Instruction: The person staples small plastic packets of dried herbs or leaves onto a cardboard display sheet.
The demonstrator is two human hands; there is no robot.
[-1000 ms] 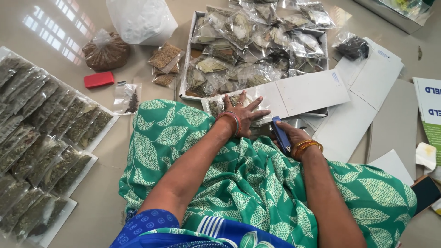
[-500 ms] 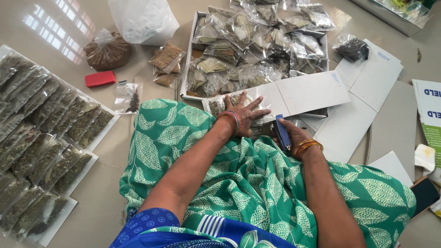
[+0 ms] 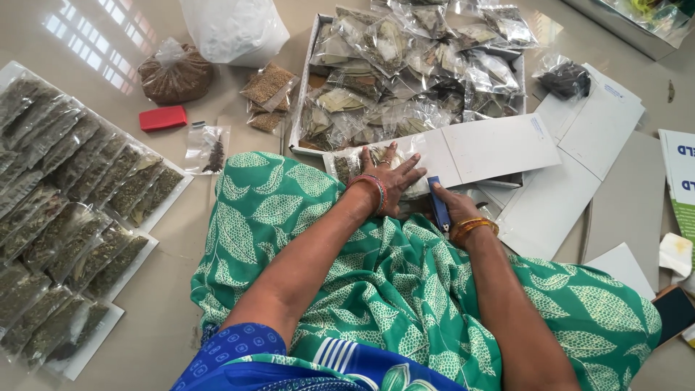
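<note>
My left hand [image 3: 392, 177] lies flat, fingers spread, pressing down on a clear packet of dried leaves [image 3: 355, 164] at the edge of my green leaf-print lap cloth [image 3: 347, 261]. My right hand [image 3: 450, 207] grips a blue stapler [image 3: 438, 203] right beside that packet, its tip against the packet's edge. Red and gold bangles ring both wrists. Just beyond the hands lies a white card sheet [image 3: 492, 148], resting over the near rim of a white box [image 3: 300, 123] filled with several clear packets of dried leaves.
Rows of dark green herb packets [image 3: 72, 203] lie on white boards at the left. A red block [image 3: 163, 118], a small spice sachet [image 3: 208, 148], a brown seed bag [image 3: 174, 72], a white plastic bag [image 3: 235, 29] and more white cards [image 3: 579, 166] lie around.
The right hand has turned the blue stapler slightly and brought it closer to the packet. The left hand stays pressed on the packet.
</note>
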